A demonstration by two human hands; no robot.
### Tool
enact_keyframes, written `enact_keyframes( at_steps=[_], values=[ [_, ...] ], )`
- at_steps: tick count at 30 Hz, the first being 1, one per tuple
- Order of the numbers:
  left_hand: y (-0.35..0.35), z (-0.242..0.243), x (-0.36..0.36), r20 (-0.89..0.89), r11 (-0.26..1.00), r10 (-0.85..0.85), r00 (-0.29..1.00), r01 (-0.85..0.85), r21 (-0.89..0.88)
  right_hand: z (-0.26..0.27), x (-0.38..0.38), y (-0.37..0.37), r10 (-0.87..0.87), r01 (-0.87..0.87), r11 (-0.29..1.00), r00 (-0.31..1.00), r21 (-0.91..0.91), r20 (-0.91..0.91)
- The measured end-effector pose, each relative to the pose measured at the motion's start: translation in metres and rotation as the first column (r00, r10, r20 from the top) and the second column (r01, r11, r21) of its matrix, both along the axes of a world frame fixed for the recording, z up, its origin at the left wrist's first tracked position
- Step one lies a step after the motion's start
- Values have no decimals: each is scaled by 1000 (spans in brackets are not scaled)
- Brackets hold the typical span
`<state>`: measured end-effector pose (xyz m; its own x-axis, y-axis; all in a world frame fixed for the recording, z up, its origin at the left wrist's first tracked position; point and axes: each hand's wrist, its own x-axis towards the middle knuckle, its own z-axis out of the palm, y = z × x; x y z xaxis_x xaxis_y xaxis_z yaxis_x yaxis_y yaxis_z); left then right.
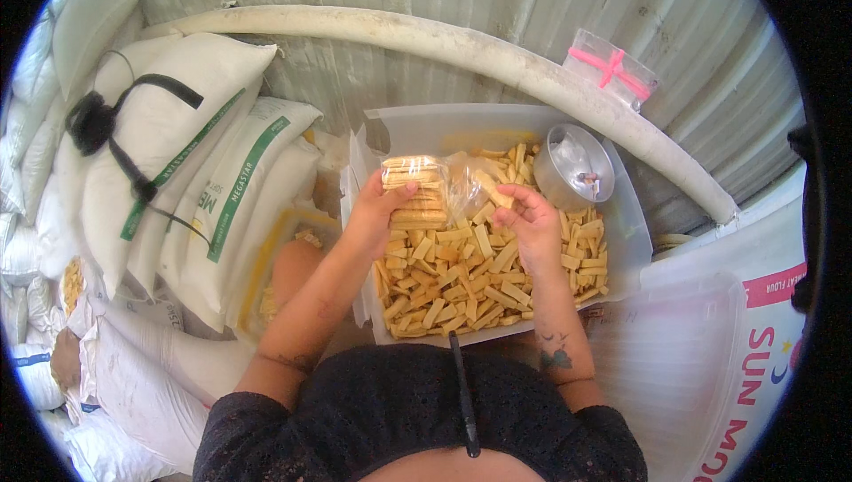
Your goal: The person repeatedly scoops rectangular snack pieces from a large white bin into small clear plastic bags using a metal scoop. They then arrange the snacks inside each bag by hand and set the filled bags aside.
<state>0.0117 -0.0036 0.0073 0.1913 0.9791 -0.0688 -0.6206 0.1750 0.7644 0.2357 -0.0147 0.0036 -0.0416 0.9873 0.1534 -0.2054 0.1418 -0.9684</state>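
My left hand (383, 206) grips a clear plastic bag (458, 182) packed with stacked biscuit sticks (416, 202), the thumb pressed over its front. The bag's loose open end points right, towards my right hand (532, 219). Between the right thumb and fingers is a single biscuit stick (494, 190), its far end at the bag's mouth; whether it is inside the film I cannot tell. Below both hands, many loose biscuit sticks (459, 289) fill a translucent plastic bin (629, 236). A round metal bowl (562, 192) holding crumpled plastic and small bits sits in the bin's far right corner.
White flour sacks (173, 169) are stacked at left, with a black strap (126, 129) on top. A yellow-edged container (266, 262) stands beside my leg. A pale pipe (426, 32) runs along the corrugated wall, with a pink-tied plastic packet (612, 69) at it. A translucent lid (665, 355) leans at right.
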Motion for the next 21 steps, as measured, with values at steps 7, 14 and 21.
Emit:
enact_keyframes(
  at_steps=[7,14,21],
  values=[
    [0,-1,3,-24,1000,-23,999,23,-8,-5,-1,2,-25,13,992,996,125,91],
    [-2,-3,6,-78,999,-41,996,42,11,-5,-9,5,-114,-48,907,929,418,353],
    [-2,-6,7,-210,995,-63,976,77,60,-19,-15,3,-92,-17,919,962,393,258]
  ],
)
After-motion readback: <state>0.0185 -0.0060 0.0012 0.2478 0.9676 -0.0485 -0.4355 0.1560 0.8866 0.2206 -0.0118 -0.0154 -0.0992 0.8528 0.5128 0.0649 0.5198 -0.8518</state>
